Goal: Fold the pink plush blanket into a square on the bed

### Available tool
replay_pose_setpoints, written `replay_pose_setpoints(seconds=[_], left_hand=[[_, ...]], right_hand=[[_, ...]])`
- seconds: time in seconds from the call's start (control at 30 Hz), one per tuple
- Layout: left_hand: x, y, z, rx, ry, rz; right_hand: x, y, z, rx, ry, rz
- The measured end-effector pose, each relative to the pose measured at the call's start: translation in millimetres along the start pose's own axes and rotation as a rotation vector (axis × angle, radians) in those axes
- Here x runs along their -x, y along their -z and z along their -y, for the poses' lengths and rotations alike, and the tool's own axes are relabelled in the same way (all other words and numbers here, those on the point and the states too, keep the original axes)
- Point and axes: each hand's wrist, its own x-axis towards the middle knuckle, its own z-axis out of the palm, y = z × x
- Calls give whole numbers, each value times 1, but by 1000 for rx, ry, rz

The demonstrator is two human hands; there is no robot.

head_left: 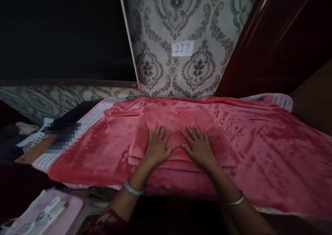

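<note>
A plush pink cloth, folded into a layered rectangle (178, 117), lies in the middle of a larger pink plush blanket (269, 152). My left hand (158, 145) rests flat on the left half of the folded cloth, fingers spread and pointing away from me. On its right half, my right hand (199, 145) lies palm down, also with the fingers spread. The thumbs point toward each other with a gap between them. Neither hand grips anything. Several stacked layers show along the folded cloth's near edge.
Striped fabric (97, 112) shows under the blanket's left side. A large dark screen (64, 34) hangs at the upper left. A paper marked 277 (182, 48) is on the patterned wall. Dark red furniture (259, 51) stands at right, and a pink case (70, 207) lies at lower left.
</note>
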Motion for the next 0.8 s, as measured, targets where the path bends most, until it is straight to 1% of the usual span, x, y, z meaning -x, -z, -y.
replay_pose_setpoints(seconds=[0.13,0.2,0.33,0.4,0.47,0.57,0.7,0.8], left_hand=[[1,3,-3,-6,14,-20],[1,8,-4,-5,24,-27],[7,29,2,-6,64,30],[14,39,10,-33,118,34],[25,41,22,-66,174,6],[42,32,40,-58,192,-8],[62,15,58,-5,127,-27],[74,7,70,26,64,-81]], right_hand=[[-3,7,6,52,-24,60],[-6,11,9,56,-35,86],[-13,26,4,22,-45,199],[-11,35,-5,16,-80,217],[-4,40,-16,36,-144,193],[15,36,-28,67,-204,129],[41,23,-37,57,-170,-5],[58,19,-43,28,-99,-57]])
